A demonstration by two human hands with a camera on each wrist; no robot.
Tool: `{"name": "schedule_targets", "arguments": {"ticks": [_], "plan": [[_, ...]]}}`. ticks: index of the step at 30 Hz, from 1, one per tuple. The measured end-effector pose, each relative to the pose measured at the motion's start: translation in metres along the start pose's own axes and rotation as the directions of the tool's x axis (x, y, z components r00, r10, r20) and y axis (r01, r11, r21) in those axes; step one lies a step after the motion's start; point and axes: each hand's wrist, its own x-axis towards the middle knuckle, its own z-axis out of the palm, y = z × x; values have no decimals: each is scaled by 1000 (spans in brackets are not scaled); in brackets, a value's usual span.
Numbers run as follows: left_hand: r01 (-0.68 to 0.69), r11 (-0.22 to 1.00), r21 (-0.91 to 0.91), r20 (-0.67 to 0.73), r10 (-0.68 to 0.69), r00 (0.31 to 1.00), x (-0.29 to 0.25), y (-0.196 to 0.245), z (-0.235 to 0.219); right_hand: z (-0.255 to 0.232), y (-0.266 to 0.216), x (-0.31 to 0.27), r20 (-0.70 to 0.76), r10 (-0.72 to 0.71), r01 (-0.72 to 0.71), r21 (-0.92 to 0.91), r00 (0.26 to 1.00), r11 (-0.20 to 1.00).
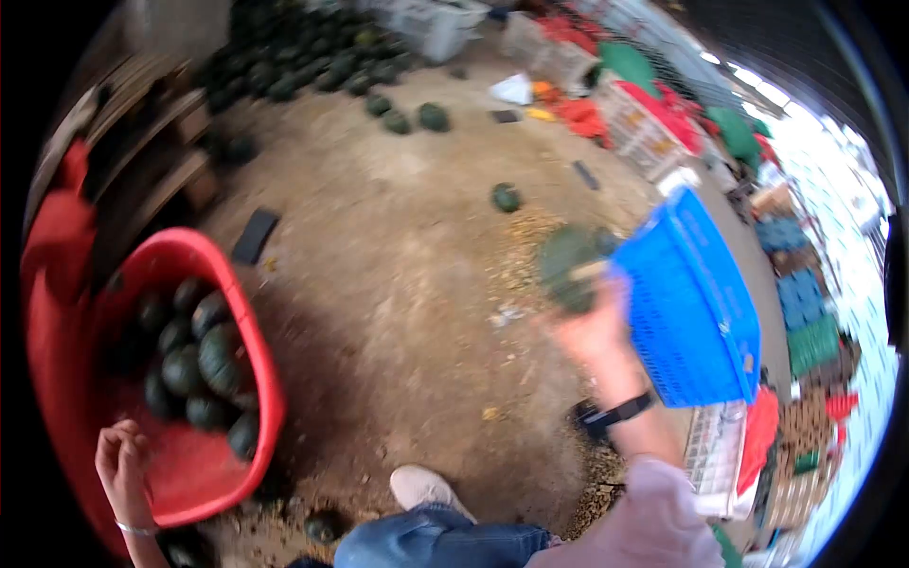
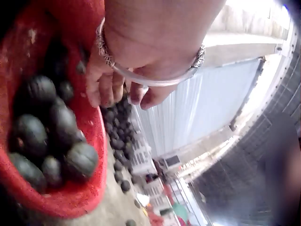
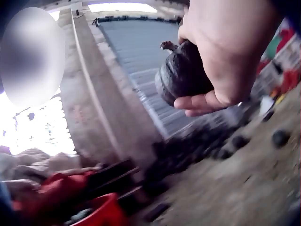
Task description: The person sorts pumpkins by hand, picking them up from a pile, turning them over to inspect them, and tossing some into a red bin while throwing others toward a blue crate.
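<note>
A dark green pumpkin is in my right hand, blurred in the head view, just left of the blue plastic basket. In the right wrist view the fingers curl round the ribbed pumpkin, and its stub of stem shows. My left hand hangs over the near rim of the red tub, its fingers loosely bent with nothing in them. Several more pumpkins lie heaped inside that tub. The left wrist view shows the left hand above the tub's rim.
Loose pumpkins lie on the dirty floor before a large dark pile at the back. Wooden pallets stand at left. White crates with red and green bags line the right. One shoe is at the bottom.
</note>
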Motion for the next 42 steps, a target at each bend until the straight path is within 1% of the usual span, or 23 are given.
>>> {"name": "schedule_targets", "arguments": {"ticks": [3, 5, 6, 7, 8, 10, 11, 13, 14, 16, 17, 18, 20, 22, 26, 27, 30, 32, 34, 37, 38, 40, 42], "plan": [[-19, 999, -35, -229, 11, 973, -35, -27, -86, -61, -177, 32, 62, -527, 517, 126, 848, 847], [-10, 987, -161, -154, -16, 988, -66, -60, -164, -131, -284, 40, 260, -411, 360, 220, 874, 907], [46, 995, -88, -576, -88, 812, -86, -57, -143, -137, -307, 48, 247, -392, 382, 90, 886, 920], [99, 988, -119, -568, -150, 809, -106, -54, -144, -125, -301, 58, 328, -263, 311, -104, 908, 945], [131, 987, -91, -630, -159, 760, -120, -48, -123, -102, -258, 68, 169, -397, 429, -255, 902, 867], [219, 975, -35, -568, -200, 799, -151, -64, -116, -84, -138, 86, 162, -192, 244, -435, 968, 866], [238, 970, -54, -562, -227, 796, -164, -74, -109, -42, -43, 58, 193, -31, 166, -738, 981, 654], [294, 951, -94, -517, -299, 802, -192, -95, -99, 5, 108, 20, 144, 361, 21, -946, 921, 323], [406, 914, -10, -451, -366, 814, -203, -102, -100, 37, 175, -5, 110, 508, 36, -988, 854, 153], [443, 877, 185, -366, -357, 860, -234, -139, -102, 58, 273, -37, 262, 804, 226, -960, 534, 163], [468, 847, 251, -377, -360, 853, -245, -145, -96, 63, 316, -53, 447, 785, 625, -774, 429, 100], [491, 812, 315, -389, -361, 847, -255, -152, -89, 84, 348, -70, 368, 882, 796, -606, 294, -13], [543, 698, 468, -399, -381, 834, -278, -168, -89, 84, 413, -95, 657, 753, 966, -207, 23, 151], [502, 636, 586, -386, -326, 863, -297, -179, -91, 89, 457, -122, 625, 777, 976, -208, 80, 67], [547, 665, 508, -474, -315, 823, -319, -198, -110, 106, 498, -147, 586, 799, 961, -274, 136, 37], [527, 641, 559, -521, -223, 824, -318, -205, -119, 108, 502, -155, 433, 882, 899, -437, 186, 25], [407, 555, 725, -557, 125, 821, -287, -228, -148, 123, 495, -210, 237, 971, 699, -689, -33, 192], [335, 525, 782, -512, 236, 826, -247, -230, -162, 117, 488, -237, 262, 954, 790, -550, -143, 269], [212, 568, 795, -441, 301, 845, -199, -218, -154, 126, 477, -245, 329, 931, 769, -550, -160, 326], [76, 547, 834, -318, 364, 875, -131, -209, -113, 120, 462, -234, 347, 936, 845, -484, -55, 229], [125, 497, 858, -307, 303, 902, -113, -212, -99, 117, 456, -232, 327, 944, 853, -482, -35, 198], [178, 330, 927, -311, 413, 856, -91, -242, -81, 109, 445, -231, 287, 958, 868, -476, 0, 142], [123, 417, 901, -302, 397, 867, -93, -239, -86, 108, 434, -237, 227, 974, 855, -507, 10, 110]]}}
